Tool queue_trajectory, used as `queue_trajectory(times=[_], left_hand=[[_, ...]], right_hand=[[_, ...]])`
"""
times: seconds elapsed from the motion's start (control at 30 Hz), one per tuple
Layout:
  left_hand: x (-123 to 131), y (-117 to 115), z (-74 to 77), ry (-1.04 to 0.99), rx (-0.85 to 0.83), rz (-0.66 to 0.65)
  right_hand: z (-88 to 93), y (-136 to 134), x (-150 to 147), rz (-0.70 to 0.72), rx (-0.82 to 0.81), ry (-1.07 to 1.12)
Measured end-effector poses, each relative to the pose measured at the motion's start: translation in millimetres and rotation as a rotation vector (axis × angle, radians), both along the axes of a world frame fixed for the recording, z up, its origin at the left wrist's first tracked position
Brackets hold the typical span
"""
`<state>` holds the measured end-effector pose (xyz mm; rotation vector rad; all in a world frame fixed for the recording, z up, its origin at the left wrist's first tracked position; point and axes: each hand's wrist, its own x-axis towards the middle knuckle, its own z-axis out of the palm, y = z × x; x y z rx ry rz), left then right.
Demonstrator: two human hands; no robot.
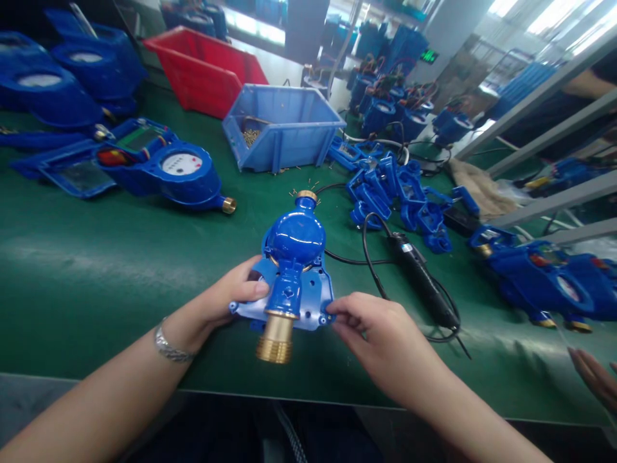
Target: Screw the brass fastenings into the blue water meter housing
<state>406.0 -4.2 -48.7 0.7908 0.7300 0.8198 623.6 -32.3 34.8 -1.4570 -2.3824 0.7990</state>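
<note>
Two hands on one meter (295,257), low on the desk (96,276) near its front edge. Left hand (231,296) pinching the base plate's left edge, thumb on top, fingers tucked beneath; right hand (380,334) pinching the plate's right corner with bunched fingertips. Gripped from both sides, seemingly to steady the round-backed body, back up, brass thread (276,337) pointing at the wearer. Dial side turned down and out of sight. Just beyond the right hand, a black screwdriver (421,280) lying on its cord, within easy reach. Farther beyond, a heap of blue covers (395,193). Beyond the left hand and well apart, a blue bin (284,125), open side toward the hands, small brass bits inside, too small to tell. Up and left of the left hand, another meter (178,170), dial up. Far right of the right hand, someone else's fingers (595,376), cut off by the frame.
</note>
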Motion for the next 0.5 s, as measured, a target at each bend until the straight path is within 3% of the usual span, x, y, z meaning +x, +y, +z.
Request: queue_trajectory(times=[0.2,0.37,0.5], left_hand=[[2.3,0.9,2.6,-0.102,-0.064,0.022],[5.4,-1.1,2.4,-0.15,-0.095,0.098],[11.6,-2.6,2.3,-0.141,-0.185,0.222]], right_hand=[[4.7,1.6,10.1,-0.121,-0.042,0.187],[-5.5,-7.8,20.8,-0.451,-0.217,0.716],[-24.6,-18.7,14.5,-0.505,-0.446,0.999]])
